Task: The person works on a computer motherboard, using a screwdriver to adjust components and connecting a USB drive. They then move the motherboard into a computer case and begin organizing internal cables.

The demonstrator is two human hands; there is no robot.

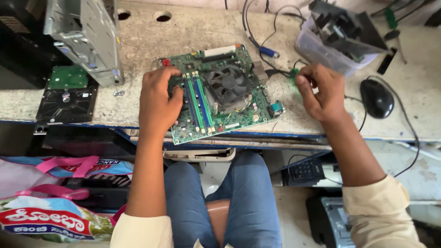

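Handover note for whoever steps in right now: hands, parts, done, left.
Left hand: resting on the left edge of the motherboard, fingers curled over it; grip unclear.
Right hand: off the board's right side, pinching a small green part.
Board: flat at the bench's front edge, fan mounted, blue and green RAM slots look empty.
Nearby: hard drive and metal bracket left, mouse and parts tub right.
Done: board out on bench.
Left: green part not yet on board.

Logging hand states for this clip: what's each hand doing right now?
Left hand: fingers curled, resting on the green rectangular computer motherboard; no clear grip.
Right hand: closed, pinching a small green part.
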